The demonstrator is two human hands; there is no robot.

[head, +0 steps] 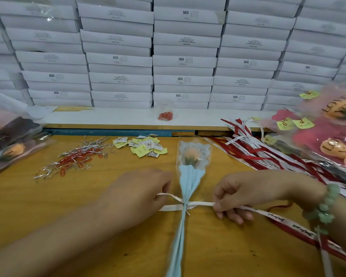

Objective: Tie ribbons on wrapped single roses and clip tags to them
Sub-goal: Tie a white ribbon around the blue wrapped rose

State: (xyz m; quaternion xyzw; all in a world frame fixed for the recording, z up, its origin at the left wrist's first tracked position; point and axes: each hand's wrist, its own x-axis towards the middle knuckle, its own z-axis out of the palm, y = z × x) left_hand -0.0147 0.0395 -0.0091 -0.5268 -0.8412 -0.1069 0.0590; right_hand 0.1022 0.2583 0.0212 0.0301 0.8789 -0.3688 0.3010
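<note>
A single orange rose [191, 156] in a light blue paper and clear film wrap [190, 180] lies lengthwise on the wooden table [88, 196]. A white ribbon [188, 205] is crossed around the wrap's narrow neck. My left hand [136, 193] pinches the ribbon's left end. My right hand [254, 192], with a green bead bracelet on the wrist, pinches the right end, which trails off to the lower right.
Yellow and white tags [146, 146] lie in a heap behind the rose. Red paper clips and silver twist ties [76, 158] lie at left. Red and white ribbons [268, 152] and tagged roses [328, 136] fill the right; more wrapped roses [6, 144] sit at left. White boxes [178, 56] are stacked behind.
</note>
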